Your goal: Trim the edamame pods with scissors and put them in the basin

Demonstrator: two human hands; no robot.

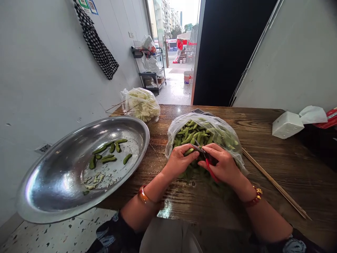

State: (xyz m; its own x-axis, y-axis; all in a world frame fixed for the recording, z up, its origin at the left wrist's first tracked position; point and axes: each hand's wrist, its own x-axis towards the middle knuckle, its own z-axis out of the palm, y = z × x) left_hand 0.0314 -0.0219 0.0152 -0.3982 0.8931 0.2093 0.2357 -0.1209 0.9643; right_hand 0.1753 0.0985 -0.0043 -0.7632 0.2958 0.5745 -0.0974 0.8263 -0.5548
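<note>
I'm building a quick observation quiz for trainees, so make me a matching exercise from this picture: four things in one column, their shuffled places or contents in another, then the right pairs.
Things
1. Red-handled metal scissors
2. Wide silver metal basin
3. Clear plastic bag of pale florets
4. Black-and-white checked cloth

Places or contents
A. Hanging at the pale wall on the left
B. Near the far left corner of the brown wooden table
C. In the right hand
D. Contains several green pods

Pairs: 1-C, 2-D, 3-B, 4-A
</note>
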